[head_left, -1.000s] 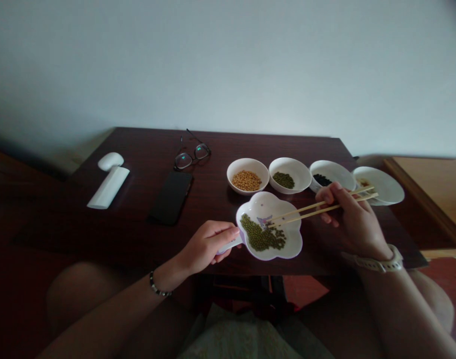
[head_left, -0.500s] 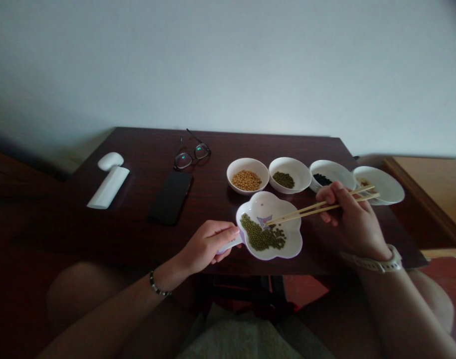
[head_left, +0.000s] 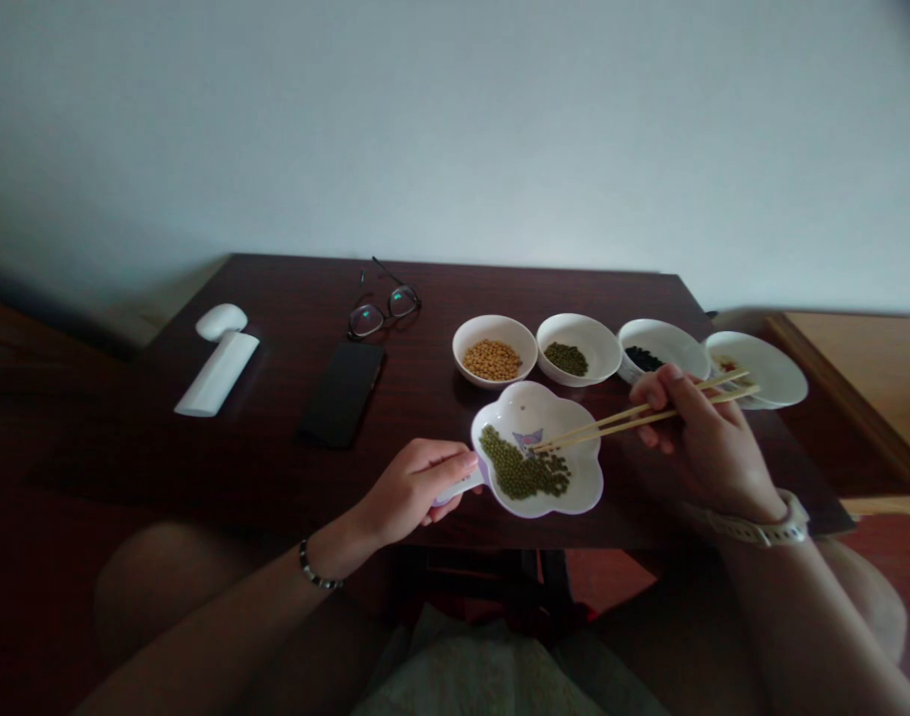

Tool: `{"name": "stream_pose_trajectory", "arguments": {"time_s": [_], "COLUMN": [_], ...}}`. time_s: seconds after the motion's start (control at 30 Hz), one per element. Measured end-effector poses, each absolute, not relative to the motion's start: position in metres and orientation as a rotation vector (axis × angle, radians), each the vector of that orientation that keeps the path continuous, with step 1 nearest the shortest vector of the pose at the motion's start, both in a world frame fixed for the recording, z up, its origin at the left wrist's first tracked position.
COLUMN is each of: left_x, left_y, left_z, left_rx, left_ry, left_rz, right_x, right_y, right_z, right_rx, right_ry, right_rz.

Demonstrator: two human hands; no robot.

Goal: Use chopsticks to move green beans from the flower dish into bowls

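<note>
Closed around the handle point(head_left: 458, 487), your left hand point(head_left: 414, 487) has firm hold of the flower-shaped dish point(head_left: 585, 482); whether the dish touches the table point(head_left: 290, 293) cannot be told. Your right hand point(head_left: 704, 443) is curled, fingers shut on a pair of chopsticks point(head_left: 619, 428), whose tips reach into the dish at the upper edge of the green beans point(head_left: 518, 472), by the printed figure point(head_left: 527, 438). Change noted: a second ago the tips stand visibly apart; now they lie close together, low over that edge. Dish, handle grip and bean pile show no clear shift. Judgement: the work rests on the tips alone, your left hand serving as a steady mount; whether a bean is caught between them is too small to tell. Beyond the dish, four bowls run in a row: the first bowl point(head_left: 491, 328) with yellow beans point(head_left: 491, 361), the second bowl point(head_left: 595, 343) with green ones, the third bowl point(head_left: 670, 343) with black ones, and the fourth bowl point(head_left: 775, 373), its contents partly hidden behind the chopsticks' rear ends.
</note>
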State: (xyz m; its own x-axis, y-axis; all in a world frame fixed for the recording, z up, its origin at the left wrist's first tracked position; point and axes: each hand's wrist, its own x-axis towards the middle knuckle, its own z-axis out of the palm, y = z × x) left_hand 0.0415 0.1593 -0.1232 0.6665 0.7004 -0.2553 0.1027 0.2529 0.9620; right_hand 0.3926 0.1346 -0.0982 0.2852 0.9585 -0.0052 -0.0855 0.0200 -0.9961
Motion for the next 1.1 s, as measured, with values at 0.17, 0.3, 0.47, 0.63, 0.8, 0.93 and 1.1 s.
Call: {"name": "stream_pose_trajectory", "arguments": {"time_s": [0.17, 0.3, 0.47, 0.63, 0.8, 0.93, 1.1], "left_x": [0.041, 0.042, 0.043, 0.042, 0.038, 0.033, 0.029], "left_y": [0.160, 0.159, 0.159, 0.160, 0.158, 0.158, 0.158], "left_z": [-0.123, -0.124, -0.123, -0.123, -0.124, -0.125, -0.125], "left_rx": [1.266, 1.262, 1.269, 1.277, 1.270, 1.276, 1.287], "left_ry": [0.776, 0.785, 0.796, 0.790, 0.783, 0.775, 0.778], "left_rz": [0.466, 0.464, 0.467, 0.457, 0.452, 0.445, 0.441], "right_x": [0.392, 0.393, 0.392, 0.390, 0.393, 0.406, 0.415], "right_y": [0.134, 0.134, 0.133, 0.134, 0.143, 0.153, 0.155], "right_z": [-0.097, -0.100, -0.102, -0.099, -0.097, -0.100, -0.107], "right_rx": [-1.245, -1.256, -1.247, -1.177, -1.023, -0.982, -1.051], "right_ry": [-0.919, -0.926, -0.925, -0.879, -0.698, -0.627, -0.659], "right_rz": [1.065, 1.092, 1.088, 1.062, 0.931, 0.719, 0.566]}}
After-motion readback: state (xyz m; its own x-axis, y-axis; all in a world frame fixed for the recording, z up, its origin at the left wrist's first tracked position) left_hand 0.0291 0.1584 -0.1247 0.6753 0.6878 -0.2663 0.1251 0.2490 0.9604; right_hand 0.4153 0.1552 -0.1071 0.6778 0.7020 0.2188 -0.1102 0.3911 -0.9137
